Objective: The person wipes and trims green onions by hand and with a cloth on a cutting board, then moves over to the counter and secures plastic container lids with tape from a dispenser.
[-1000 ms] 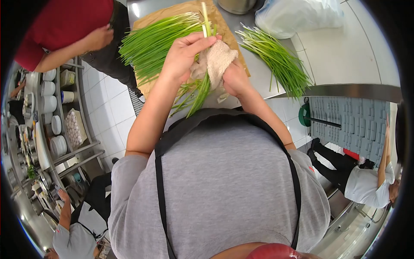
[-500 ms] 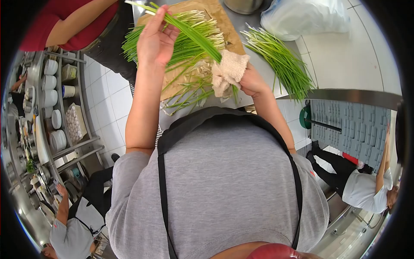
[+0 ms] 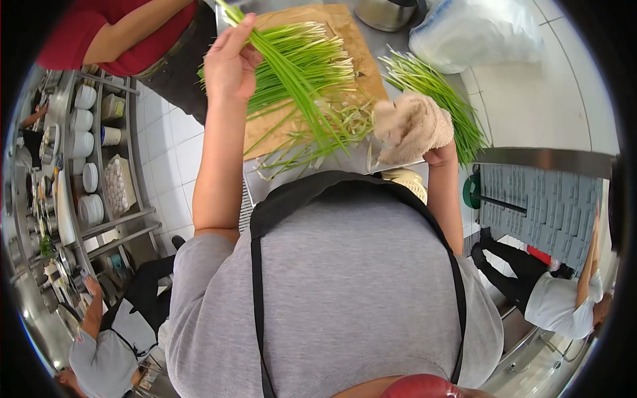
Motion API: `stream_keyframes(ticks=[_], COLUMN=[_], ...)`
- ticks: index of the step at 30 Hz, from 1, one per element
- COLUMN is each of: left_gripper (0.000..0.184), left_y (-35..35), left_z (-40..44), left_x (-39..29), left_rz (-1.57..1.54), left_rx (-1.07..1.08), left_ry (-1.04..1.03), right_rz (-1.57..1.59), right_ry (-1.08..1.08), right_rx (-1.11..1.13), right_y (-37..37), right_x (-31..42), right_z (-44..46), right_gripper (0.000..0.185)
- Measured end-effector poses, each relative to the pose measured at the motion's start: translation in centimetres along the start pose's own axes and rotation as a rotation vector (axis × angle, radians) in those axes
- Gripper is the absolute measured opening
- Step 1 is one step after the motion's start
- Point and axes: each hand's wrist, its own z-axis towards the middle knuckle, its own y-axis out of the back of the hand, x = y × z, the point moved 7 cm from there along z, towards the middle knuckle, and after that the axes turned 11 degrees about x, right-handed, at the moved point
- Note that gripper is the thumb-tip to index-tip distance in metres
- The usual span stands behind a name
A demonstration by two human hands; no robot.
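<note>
Sitting well left of our left fingers, a tub [image 3: 111, 136] shows blue and white, but no label that we can read. Nearer those fingers stands a co-worker [image 3: 129, 43] in red; we see no legible writing on the sleeve.

Our left hand [image 3: 229, 73] pinches the held bunch [image 3: 292, 84] between thumb and index finger, close to its pale end; the other fingers curl loosely. From the pinch, the green ends slant down and to the right. Just right of the left fingers, the pile [image 3: 302, 36] lies on brown paper [image 3: 368, 43], pale ends facing right. Trimmings [image 3: 355, 118] lie between our two hands, nearer to us than the pile.

Our right hand [image 3: 441, 155] holds the cloth [image 3: 415, 123]. The cloth covers most of its fingers, so we cannot tell whether they are spread or pressed together. Half a second ago the cloth was around the lower end of the held bunch; it has since moved right and clear. We judge that the left fingers alone now support the bunch.

Beyond the right fingers, a second bunch [image 3: 464, 109] lies partly behind the cloth. Farther off, a plastic bag [image 3: 474, 33] carries no readable print.
</note>
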Motion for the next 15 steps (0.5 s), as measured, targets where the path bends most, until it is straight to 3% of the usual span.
stream_keyframes(ticks=[1,5,8,12,13,15], left_gripper=[0.01,0.01,0.01,0.014,0.015,0.015], left_y=[-0.5,-3.6,-6.2,-8.1,-8.5,-8.8], left_z=[0.0,-0.4,-0.8,-0.8,-0.7,-0.6], left_x=[0.7,2.4,2.8,3.9,3.9,4.1], left_rz=[0.016,0.072,0.13,0.257,0.305,0.368], left_rx=[0.019,0.122,0.212,0.286,0.302,0.312], left_ry=[0.028,0.122,0.181,0.186,0.165,0.159], right_rz=[0.098,-0.391,-0.22,-0.416,-0.546,-0.553], right_ry=[-0.016,0.054,0.111,0.051,0.019,0.093], right_rx=[0.202,-0.04,0.006,0.103,-0.024,-0.066], right_y=[-1.8,-2.1,-3.4,-6.5,-7.5,-9.2], right_x=[0.2,0.8,0.6,-0.5,-0.8,-1.2], right_z=[0.8,3.0,5.0,7.4,7.4,8.0], right_gripper=[0.043,0.046,0.047,0.04,0.032,0.029])
